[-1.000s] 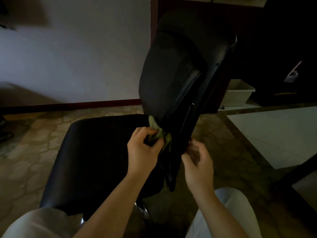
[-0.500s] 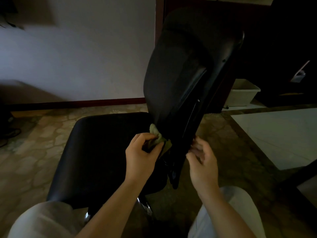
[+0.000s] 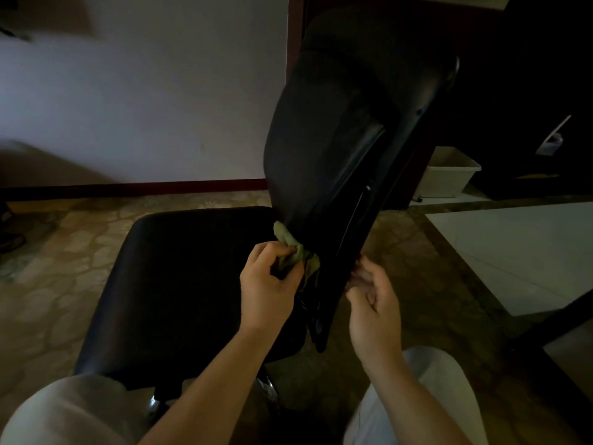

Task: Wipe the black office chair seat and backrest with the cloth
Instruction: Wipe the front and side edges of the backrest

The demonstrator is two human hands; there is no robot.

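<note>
Two hands flank the backrest (image 3: 337, 139) base: left hand (image 3: 269, 284) pinches the cloth (image 3: 293, 248) in curled fingers where it meets the seat (image 3: 192, 268), reaching the crease; right hand (image 3: 373, 303), fingers loosely bent, sits behind it, probably steadying.

Surface: floor (image 3: 48, 284), tan pebble-pattern tile, dim light | right: pale smooth tile area (image 3: 519, 252) beyond a dark border strip | standing on it: black office chair (image 3: 179, 284), centre, chrome base part showing under the seat | white bin (image 3: 449, 178), back right (contents not visible) | far left edge: dark items, unidentifiable
</note>
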